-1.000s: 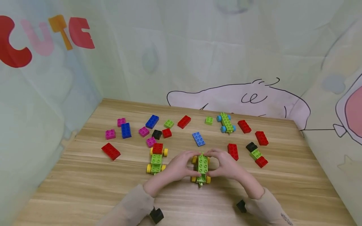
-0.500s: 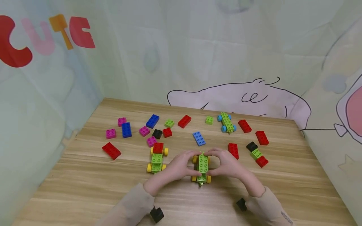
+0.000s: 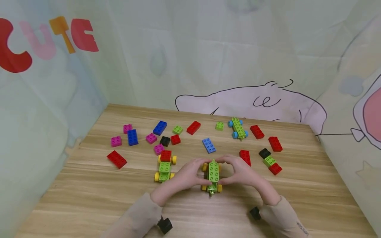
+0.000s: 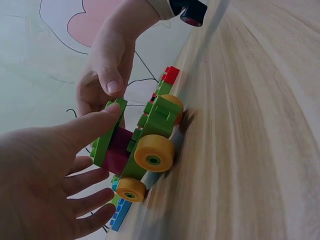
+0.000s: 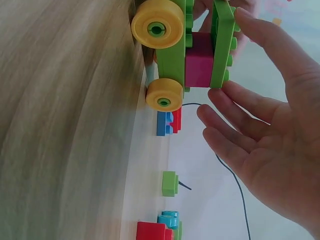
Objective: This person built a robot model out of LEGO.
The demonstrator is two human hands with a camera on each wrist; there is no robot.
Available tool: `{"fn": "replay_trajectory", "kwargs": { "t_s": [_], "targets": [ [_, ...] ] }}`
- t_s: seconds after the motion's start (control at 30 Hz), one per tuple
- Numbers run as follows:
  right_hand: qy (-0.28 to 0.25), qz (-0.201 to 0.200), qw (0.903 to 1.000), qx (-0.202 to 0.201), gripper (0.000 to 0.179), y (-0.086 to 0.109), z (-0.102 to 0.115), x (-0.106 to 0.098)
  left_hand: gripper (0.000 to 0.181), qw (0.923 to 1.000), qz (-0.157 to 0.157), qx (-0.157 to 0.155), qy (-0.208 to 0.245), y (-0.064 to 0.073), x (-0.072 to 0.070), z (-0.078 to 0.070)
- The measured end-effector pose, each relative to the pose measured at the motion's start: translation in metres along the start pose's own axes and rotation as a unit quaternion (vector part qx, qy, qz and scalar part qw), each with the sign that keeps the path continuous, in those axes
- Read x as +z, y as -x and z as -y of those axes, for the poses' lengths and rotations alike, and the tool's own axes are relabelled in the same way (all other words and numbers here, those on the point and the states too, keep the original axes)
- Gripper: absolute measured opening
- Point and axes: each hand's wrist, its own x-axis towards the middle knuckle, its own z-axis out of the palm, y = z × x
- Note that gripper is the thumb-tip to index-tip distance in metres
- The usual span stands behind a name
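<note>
Head view, upper left of the frame: on the wall (image 3: 74, 86) stands the word "CUTE" in large capitals, comprising a red C (image 3: 18, 64), its side cut by the frame's left edge, a pink U (image 3: 44, 51), an orange T (image 3: 60, 25) and a red E (image 3: 78, 34). Lower right: the right sleeve (image 3: 281, 215) bears a small dark print (image 3: 302, 228), apparently lettering, too small to read.

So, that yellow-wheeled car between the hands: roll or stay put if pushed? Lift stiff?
The car likely rolls lengthwise if nudged, given its yellow wheels. Should lift stiff: it looks like hard studded plastic. The green top plate overhangs the magenta brick, so lifting by that free end might pry it off.
</note>
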Motion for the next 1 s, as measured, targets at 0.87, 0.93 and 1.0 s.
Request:
{"fn": "replay_trajectory", "kwargs": {
  "t_s": [0.87, 0.93, 1.0],
  "targets": [
    [-0.001, 0.011, 0.9998, 0.014, 0.058, -0.004, 0.003, 0.001, 0.060, 0.9785, -0.079, 0.096, -0.164, 0.024, -0.095, -0.049],
    [-0.003, 0.013, 0.9998, 0.017, 0.058, -0.004, 0.004, 0.001, 0.058, 0.9772, -0.080, 0.096, -0.172, 0.021, -0.105, -0.043],
    [-0.005, 0.013, 0.9997, 0.019, 0.058, -0.004, 0.004, 0.001, 0.057, 0.9770, -0.078, 0.096, -0.173, 0.018, -0.115, -0.037]
  ]
}}
